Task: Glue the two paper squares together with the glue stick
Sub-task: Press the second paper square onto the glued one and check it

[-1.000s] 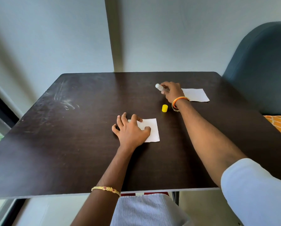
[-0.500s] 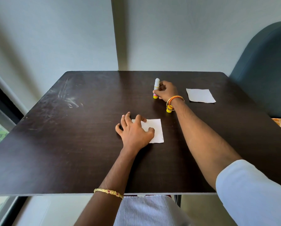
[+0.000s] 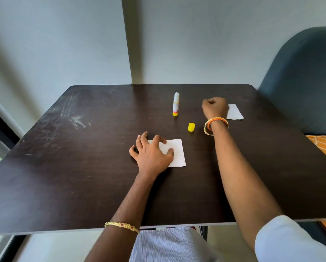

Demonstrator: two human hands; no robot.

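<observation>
The right hand, right of centre in the frame, is curled into a loose fist with nothing visibly in it, its knuckles over the near edge of the far paper square; whether the fingertips already touch the sheet cannot be told. The left hand, at centre, lies spread and flat, pinning the near paper square to the bench, thumb and forefinger resting on the paper.

The glue stick stands upright and uncapped, left of the right hand and apart from it, with its yellow cap sitting on the bench between stick and near square. The risks look plain: a thin sheet on a smooth top is hard to lift and may slide away or crease under a pinch. A sweep of the forearm back toward centre could knock the tall, narrow stick over or send the cap rolling. Any glue left open on the near square could catch the far one crooked, and the exposed stick will dry if left standing.

The bench is dark brown and glossy, with pale scuffs toward the upper left. Behind it are a grey wall with a pale vertical strip, a blue chair back at the right edge and a window at the lower left.
</observation>
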